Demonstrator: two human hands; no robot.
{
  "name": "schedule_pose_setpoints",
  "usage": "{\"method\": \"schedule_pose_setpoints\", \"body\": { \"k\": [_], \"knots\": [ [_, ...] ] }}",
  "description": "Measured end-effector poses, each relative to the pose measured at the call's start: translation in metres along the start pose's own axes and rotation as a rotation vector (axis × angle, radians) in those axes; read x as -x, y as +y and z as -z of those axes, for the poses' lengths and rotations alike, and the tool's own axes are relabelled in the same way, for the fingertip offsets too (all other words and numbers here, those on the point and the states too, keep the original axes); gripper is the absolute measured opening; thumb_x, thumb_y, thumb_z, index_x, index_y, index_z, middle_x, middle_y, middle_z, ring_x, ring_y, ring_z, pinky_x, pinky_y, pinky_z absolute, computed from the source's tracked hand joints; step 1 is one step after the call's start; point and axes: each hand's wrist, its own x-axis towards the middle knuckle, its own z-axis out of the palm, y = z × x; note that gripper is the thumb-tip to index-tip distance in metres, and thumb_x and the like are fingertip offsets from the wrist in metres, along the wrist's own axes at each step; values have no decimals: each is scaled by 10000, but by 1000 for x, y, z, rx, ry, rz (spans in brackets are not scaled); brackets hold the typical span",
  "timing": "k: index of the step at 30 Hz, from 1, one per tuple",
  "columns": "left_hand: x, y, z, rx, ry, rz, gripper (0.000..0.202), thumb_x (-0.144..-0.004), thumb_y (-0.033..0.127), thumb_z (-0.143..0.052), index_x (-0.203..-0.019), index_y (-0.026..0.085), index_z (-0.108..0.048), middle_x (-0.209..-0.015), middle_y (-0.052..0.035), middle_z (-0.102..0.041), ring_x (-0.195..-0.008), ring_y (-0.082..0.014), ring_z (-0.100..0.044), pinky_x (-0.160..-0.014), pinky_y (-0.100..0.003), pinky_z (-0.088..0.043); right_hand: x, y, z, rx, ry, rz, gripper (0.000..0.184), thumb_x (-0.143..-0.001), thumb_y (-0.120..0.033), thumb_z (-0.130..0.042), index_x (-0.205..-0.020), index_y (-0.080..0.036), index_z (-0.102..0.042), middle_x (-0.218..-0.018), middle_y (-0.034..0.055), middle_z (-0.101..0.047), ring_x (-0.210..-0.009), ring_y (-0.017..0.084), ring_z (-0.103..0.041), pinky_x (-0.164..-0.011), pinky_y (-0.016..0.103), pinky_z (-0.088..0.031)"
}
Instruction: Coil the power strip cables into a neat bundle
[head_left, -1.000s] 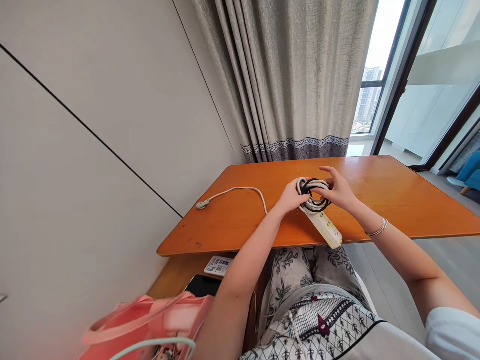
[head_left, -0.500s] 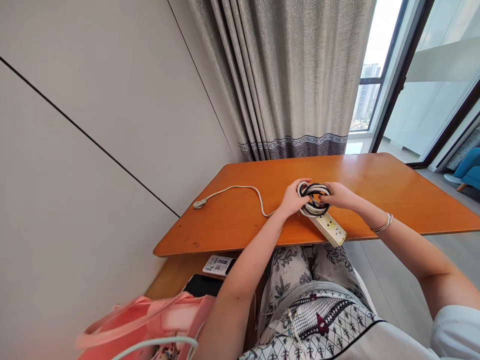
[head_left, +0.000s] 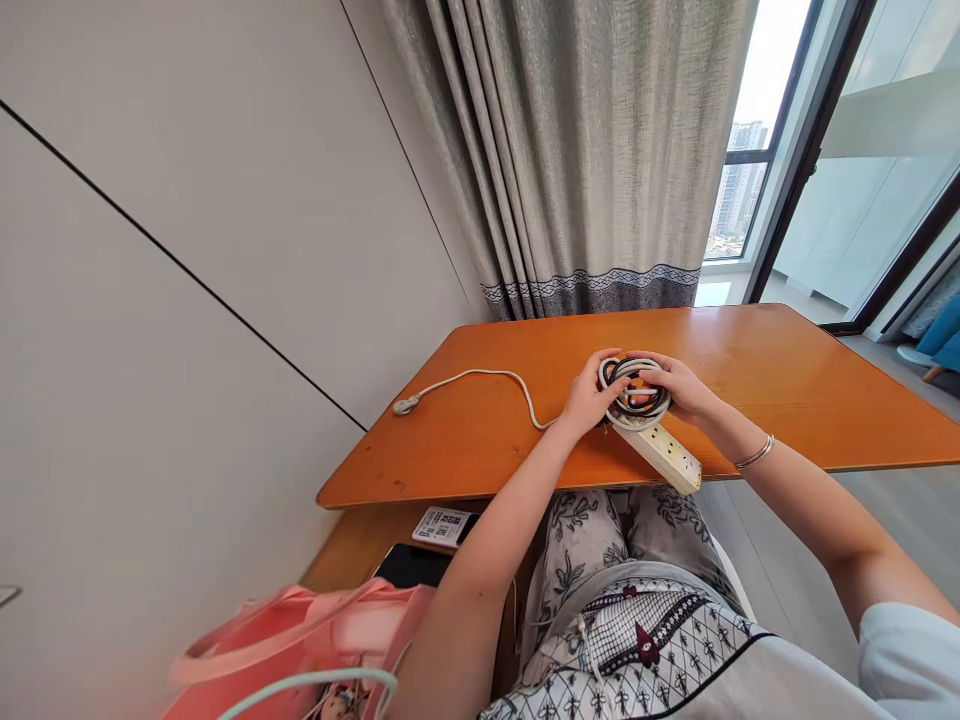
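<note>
A coil of white and black cable (head_left: 643,412) is held between both hands, above one end of a white power strip (head_left: 669,458). My left hand (head_left: 591,396) grips the coil's left side, its thumb over the loops. On the opposite side, my right hand (head_left: 679,385) has closed round the loops, with its thumb near the coil's centre. From beside my left hand a white cord (head_left: 529,400) runs loose across the wooden table (head_left: 720,350) to a white plug (head_left: 406,405) at the far left. The strip's near end juts past the table's front edge.
Below the table at left lie a white printed card or box (head_left: 442,526) and a dark flat device (head_left: 412,566). A pink bag (head_left: 255,640) stands at the lower left. Beyond the table hangs a grey curtain (head_left: 600,150), with a wall along the left.
My right hand has shifted its hold, the fingers now wrapping over the top of the coil. The white loops lie more openly on its right side. The view has moved slightly.
</note>
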Motion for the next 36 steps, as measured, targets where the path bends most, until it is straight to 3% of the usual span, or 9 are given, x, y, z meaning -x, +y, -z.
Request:
{"method": "schedule_pose_setpoints", "body": {
  "k": [3,5,8,15,18,23,26,30,36],
  "knots": [
    [1,12,2,-233,75,-119,418,-936,445,-529,-1276,201,-532,-1419,-162,-538,-1314,-265,-515,-1100,-428,-384,-3,-1,1,-66,104,-24,486,-709,-336,-712,-1168,-202,-623,-1056,72,-736,-659,149,-680,-628,296,-573],
    [1,22,6,-364,-6,-215,300,-928,425,-562,-1150,229,-613,-1464,-124,-515,-1418,-274,-405,-1190,-488,-254,-4,-2,2,-71,144,-7,471,-703,-324,-721,-1148,-204,-626,-1020,61,-739,-672,147,-677,-634,288,-565],
    [1,36,12,-430,-199,-313,207,-909,387,-611,-1045,240,-662,-1355,-78,-602,-1389,-266,-441,-1226,-542,-148,-3,-2,2,-68,163,27,476,-680,-329,-750,-1122,-206,-623,-916,29,-730,-657,134,-652,-629,272,-549],
    [2,49,6,-646,-209,-287,309,-858,446,-649,-1026,195,-713,-1182,-124,-578,-1157,-292,-550,-1099,-520,-412,1,-2,-5,41,143,65,489,-697,-421,-724,-1119,-216,-584,-1007,55,-714,-650,141,-647,-580,280,-535],
    [4,45,3,-707,-233,-334,230,-859,340,-637,-1013,187,-710,-1300,-132,-556,-1232,-296,-521,-1134,-520,-385,2,-3,-5,221,169,166,461,-715,-432,-696,-1103,-201,-601,-966,50,-711,-692,154,-650,-629,296,-544],
    [12,35,-5,-628,-222,-418,146,-892,211,-547,-898,194,-692,-1424,-101,-517,-1323,-261,-486,-1224,-575,-215,-2,-2,6,532,217,276,408,-741,-397,-700,-1086,-183,-648,-757,17,-683,-694,177,-639,-714,343,-549],
    [15,30,-12,-540,-143,-406,174,-920,217,-512,-888,188,-680,-1412,-116,-512,-1338,-262,-471,-1220,-575,-233,-3,0,12,531,193,389,365,-785,-450,-682,-1057,-206,-686,-981,74,-703,-912,220,-670,-870,401,-544],
    [12,25,-12,-380,-67,-433,252,-976,290,-451,-974,182,-678,-1339,-146,-528,-1296,-257,-495,-1147,-486,-400,5,1,9,614,108,648,363,-844,-520,-665,-1105,-271,-706,-1289,102,-600,-1266,272,-534,-1073,464,-441],
    [7,25,-8,-178,39,-402,373,-986,445,-451,-881,170,-681,-1233,-132,-557,-1223,-249,-538,-1104,-452,-444,15,6,-3,528,-47,703,445,-819,-495,-721,-1179,-263,-602,-1303,103,-583,-1259,269,-536,-1095,452,-404]
  ]
}}
